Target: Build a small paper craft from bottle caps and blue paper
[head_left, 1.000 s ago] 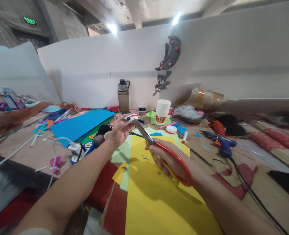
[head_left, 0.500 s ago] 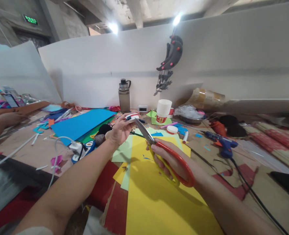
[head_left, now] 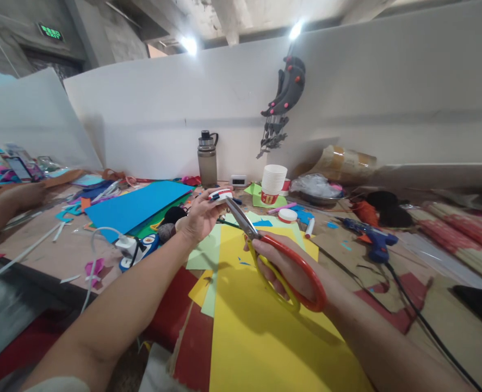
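Note:
My left hand [head_left: 200,219] is closed on a short white round piece with a red band [head_left: 220,194], which looks like a cut-down paper cup; dark blue bits show at its sides. My right hand [head_left: 279,264] grips scissors [head_left: 247,224] with one red and one yellow handle loop. The scissor blades point up and left, their tip at the piece's lower right edge; whether they touch it I cannot tell. Below both hands lies a large yellow sheet [head_left: 261,337], with small blue scraps on it and pale green paper [head_left: 202,253] partly under it.
A stack of paper cups [head_left: 274,182], a similar white-and-red round piece [head_left: 287,216] and a marker [head_left: 309,228] lie beyond. To the right is a blue glue gun [head_left: 375,242]; to the left, a blue sheet [head_left: 138,207] and power strip [head_left: 143,250]. Another person's arm [head_left: 8,204] reaches in far left.
My hands, the round piece and the scissors have hardly moved. The other person's hand at the far left has shifted slightly.

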The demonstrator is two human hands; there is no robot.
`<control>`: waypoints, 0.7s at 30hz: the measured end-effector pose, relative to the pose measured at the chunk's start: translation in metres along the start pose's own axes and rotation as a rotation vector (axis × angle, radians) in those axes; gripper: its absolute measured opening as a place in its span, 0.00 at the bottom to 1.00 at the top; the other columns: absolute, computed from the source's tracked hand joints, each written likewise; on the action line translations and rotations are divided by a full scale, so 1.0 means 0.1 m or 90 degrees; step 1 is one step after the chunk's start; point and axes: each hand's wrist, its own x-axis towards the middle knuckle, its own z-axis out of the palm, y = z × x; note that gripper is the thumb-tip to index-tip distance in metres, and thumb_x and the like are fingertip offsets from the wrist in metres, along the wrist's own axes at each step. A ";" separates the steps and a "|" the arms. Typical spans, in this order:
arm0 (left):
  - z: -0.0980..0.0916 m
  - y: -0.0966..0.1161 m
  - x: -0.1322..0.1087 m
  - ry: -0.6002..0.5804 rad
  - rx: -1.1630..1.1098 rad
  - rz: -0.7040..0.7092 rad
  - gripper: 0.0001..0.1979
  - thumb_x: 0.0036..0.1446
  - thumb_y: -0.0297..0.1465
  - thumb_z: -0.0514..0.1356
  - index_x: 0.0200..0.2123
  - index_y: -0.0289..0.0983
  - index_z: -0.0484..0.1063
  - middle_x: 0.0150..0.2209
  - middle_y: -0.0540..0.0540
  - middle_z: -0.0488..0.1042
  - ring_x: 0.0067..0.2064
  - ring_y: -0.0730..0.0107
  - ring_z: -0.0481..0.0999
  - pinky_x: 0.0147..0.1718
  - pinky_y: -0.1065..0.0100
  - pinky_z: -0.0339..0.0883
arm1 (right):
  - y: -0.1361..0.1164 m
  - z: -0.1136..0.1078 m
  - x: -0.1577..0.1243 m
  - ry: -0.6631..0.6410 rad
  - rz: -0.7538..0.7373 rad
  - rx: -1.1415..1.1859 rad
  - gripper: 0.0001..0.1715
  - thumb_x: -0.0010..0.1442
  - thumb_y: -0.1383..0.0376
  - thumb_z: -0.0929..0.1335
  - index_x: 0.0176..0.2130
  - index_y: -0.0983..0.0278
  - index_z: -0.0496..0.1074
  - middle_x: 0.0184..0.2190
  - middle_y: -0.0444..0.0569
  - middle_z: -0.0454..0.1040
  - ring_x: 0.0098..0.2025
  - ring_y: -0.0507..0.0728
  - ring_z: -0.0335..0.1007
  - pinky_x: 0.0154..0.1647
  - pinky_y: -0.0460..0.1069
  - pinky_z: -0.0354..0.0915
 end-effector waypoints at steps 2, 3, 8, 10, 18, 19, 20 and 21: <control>0.00 0.00 0.00 -0.006 -0.001 0.003 0.12 0.47 0.30 0.65 0.38 0.35 0.77 0.49 0.38 0.78 0.51 0.55 0.77 0.52 0.56 0.70 | -0.01 0.00 0.00 0.002 0.015 -0.006 0.18 0.63 0.49 0.61 0.38 0.61 0.62 0.18 0.35 0.62 0.13 0.48 0.57 0.10 0.42 0.55; 0.00 0.01 0.00 -0.007 0.001 0.005 0.13 0.47 0.30 0.65 0.38 0.35 0.77 0.49 0.38 0.78 0.51 0.56 0.77 0.52 0.56 0.70 | -0.02 0.00 0.00 0.007 0.022 -0.011 0.18 0.63 0.49 0.61 0.38 0.61 0.62 0.17 0.35 0.62 0.13 0.47 0.57 0.10 0.42 0.55; 0.00 0.00 -0.01 -0.013 0.021 0.001 0.16 0.46 0.31 0.69 0.41 0.37 0.76 0.46 0.40 0.79 0.52 0.57 0.77 0.51 0.57 0.70 | -0.09 0.01 0.00 0.041 0.050 -0.038 0.15 0.62 0.52 0.61 0.37 0.61 0.63 0.16 0.35 0.61 0.12 0.47 0.55 0.09 0.42 0.54; 0.00 -0.01 -0.01 -0.009 0.023 0.006 0.16 0.47 0.31 0.69 0.41 0.37 0.76 0.46 0.41 0.79 0.51 0.58 0.77 0.51 0.58 0.70 | -0.10 0.02 0.00 0.043 0.064 -0.046 0.15 0.62 0.52 0.61 0.37 0.61 0.63 0.17 0.35 0.61 0.12 0.47 0.55 0.09 0.42 0.54; 0.02 0.00 -0.01 0.014 0.022 0.005 0.14 0.46 0.30 0.69 0.38 0.38 0.75 0.47 0.42 0.78 0.50 0.59 0.77 0.51 0.58 0.70 | -0.07 0.04 0.01 0.049 0.058 -0.045 0.15 0.61 0.52 0.62 0.37 0.61 0.63 0.17 0.35 0.61 0.11 0.47 0.54 0.10 0.43 0.52; 0.02 0.00 -0.01 0.011 0.019 0.006 0.13 0.46 0.30 0.69 0.38 0.38 0.75 0.47 0.42 0.78 0.50 0.59 0.77 0.50 0.58 0.70 | -0.06 0.04 0.01 0.052 0.054 -0.043 0.15 0.61 0.52 0.62 0.37 0.61 0.63 0.17 0.34 0.60 0.11 0.47 0.53 0.10 0.43 0.53; 0.01 0.00 -0.01 0.008 0.017 0.009 0.13 0.47 0.30 0.69 0.38 0.38 0.75 0.47 0.42 0.78 0.50 0.59 0.77 0.50 0.58 0.70 | -0.05 0.03 0.01 0.051 0.051 -0.041 0.15 0.61 0.52 0.61 0.37 0.61 0.63 0.17 0.34 0.60 0.11 0.46 0.53 0.10 0.43 0.53; 0.01 0.00 -0.01 0.004 0.014 0.012 0.12 0.47 0.29 0.68 0.38 0.38 0.75 0.47 0.43 0.79 0.50 0.59 0.78 0.50 0.58 0.70 | -0.03 0.03 0.02 0.049 0.049 -0.040 0.15 0.61 0.52 0.61 0.37 0.60 0.63 0.17 0.34 0.60 0.11 0.46 0.53 0.11 0.43 0.53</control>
